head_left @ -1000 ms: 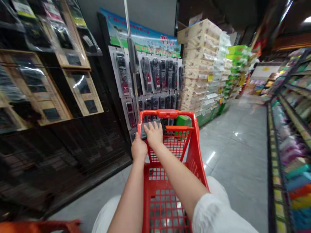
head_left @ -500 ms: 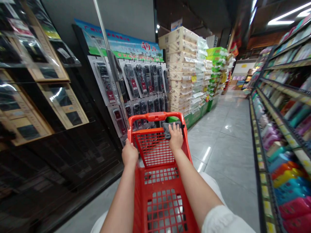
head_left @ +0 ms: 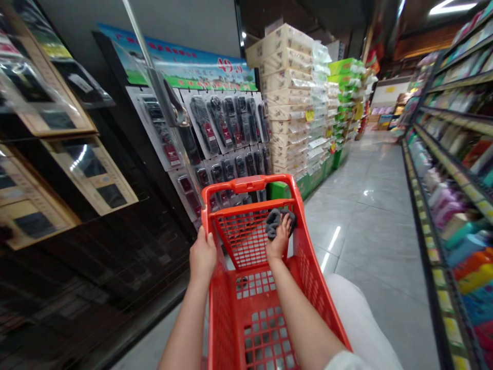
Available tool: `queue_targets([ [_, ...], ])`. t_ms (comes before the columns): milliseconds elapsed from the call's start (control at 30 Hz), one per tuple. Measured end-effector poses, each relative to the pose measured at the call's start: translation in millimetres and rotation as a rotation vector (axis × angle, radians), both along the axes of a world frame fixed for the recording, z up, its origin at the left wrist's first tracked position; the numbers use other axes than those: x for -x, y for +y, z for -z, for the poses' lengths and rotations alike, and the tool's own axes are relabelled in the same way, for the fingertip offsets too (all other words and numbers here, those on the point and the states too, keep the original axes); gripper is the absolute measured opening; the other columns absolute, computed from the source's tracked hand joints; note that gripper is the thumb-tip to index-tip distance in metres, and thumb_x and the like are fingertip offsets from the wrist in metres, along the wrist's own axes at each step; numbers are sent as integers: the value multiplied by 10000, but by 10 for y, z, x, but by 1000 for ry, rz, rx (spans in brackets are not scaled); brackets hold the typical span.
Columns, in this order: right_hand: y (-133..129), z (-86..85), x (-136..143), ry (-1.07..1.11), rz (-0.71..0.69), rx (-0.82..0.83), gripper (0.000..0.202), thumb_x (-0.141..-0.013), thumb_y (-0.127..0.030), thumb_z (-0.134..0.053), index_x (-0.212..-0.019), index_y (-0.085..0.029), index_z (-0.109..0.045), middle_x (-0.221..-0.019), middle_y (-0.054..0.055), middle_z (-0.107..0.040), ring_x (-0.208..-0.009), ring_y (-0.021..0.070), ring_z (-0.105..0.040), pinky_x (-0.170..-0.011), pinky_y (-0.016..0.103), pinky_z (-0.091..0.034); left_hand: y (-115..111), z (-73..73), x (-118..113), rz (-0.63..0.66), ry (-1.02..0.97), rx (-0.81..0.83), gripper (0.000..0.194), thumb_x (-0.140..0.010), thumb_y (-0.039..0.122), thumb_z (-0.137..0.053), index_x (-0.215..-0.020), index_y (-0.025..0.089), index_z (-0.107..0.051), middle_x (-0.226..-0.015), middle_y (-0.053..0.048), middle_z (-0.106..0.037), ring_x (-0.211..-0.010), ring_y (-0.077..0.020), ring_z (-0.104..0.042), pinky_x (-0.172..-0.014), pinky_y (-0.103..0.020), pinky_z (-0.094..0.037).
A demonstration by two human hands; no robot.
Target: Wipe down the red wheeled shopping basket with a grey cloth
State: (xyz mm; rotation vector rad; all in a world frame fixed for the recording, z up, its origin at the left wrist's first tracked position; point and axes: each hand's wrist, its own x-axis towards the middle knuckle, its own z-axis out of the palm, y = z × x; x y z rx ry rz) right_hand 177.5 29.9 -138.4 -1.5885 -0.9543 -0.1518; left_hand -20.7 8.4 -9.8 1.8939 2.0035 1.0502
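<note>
A red plastic shopping cart [head_left: 250, 298] with grid walls and a raised handle frame stands before me. My left hand [head_left: 203, 255] is closed round the left side of its rim. On the right, my right hand [head_left: 280, 239] holds a bunched dark grey cloth [head_left: 275, 221] against the right part of the inner grid panel, just under the orange-red crossbar. Its fingers are curled over the cloth. Through the grid of the basket only the floor shows.
Packaged belts [head_left: 227, 121] hang on a display at the left, with a metal pole [head_left: 140, 33] before it. Stacked boxes [head_left: 288, 97] stand beyond. Full shelves [head_left: 462, 190] line the right side of the tiled aisle [head_left: 373, 226].
My right hand has moved down with the cloth, from the top bar onto the inner panel, and its fingers have curled. My left hand stays on the left rim. The view has shifted slightly.
</note>
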Motion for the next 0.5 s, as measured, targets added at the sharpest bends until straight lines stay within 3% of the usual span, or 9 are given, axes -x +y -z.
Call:
queue_targets([
  [167,31,-258,255,13,-24,48,791,-749,-7,-422,-1511,-204,-335,-1641,132,-62,-1506,357,-10,-1137,579,-273,150,256,155,230,-294,-214,534,-918,298,-419,-1413,108,-485,-1450,-157,-504,-1379,-260,-429,-1171,-424,-296],
  [333,95,-427,906,-111,-117,134,788,-751,-36,-523,-1486,-283,-383,-1647,114,-27,-1496,404,-39,-1126,614,-248,162,309,124,351,-537,-209,548,-932,297,-431,-1466,174,-420,-1537,-82,-416,-1438,-210,-343,-1206,-381,-216],
  [433,87,-386,1155,-403,-317,199,681,-815,-80,-564,-1417,-384,-466,-1640,47,-152,-1494,347,-140,-1138,611,-228,139,285,123,364,-576,-190,543,-927,274,-440,-1459,164,-428,-1535,-93,-417,-1433,-208,-352,-1201,-377,-227],
  [500,45,-314,1081,-608,-431,225,585,-862,-100,-542,-1358,-409,-525,-1607,0,-272,-1483,287,-204,-1155,587,-220,125,274,132,358,-595,-192,531,-927,257,-438,-1448,152,-442,-1528,-107,-424,-1430,-210,-357,-1198,-373,-232],
])
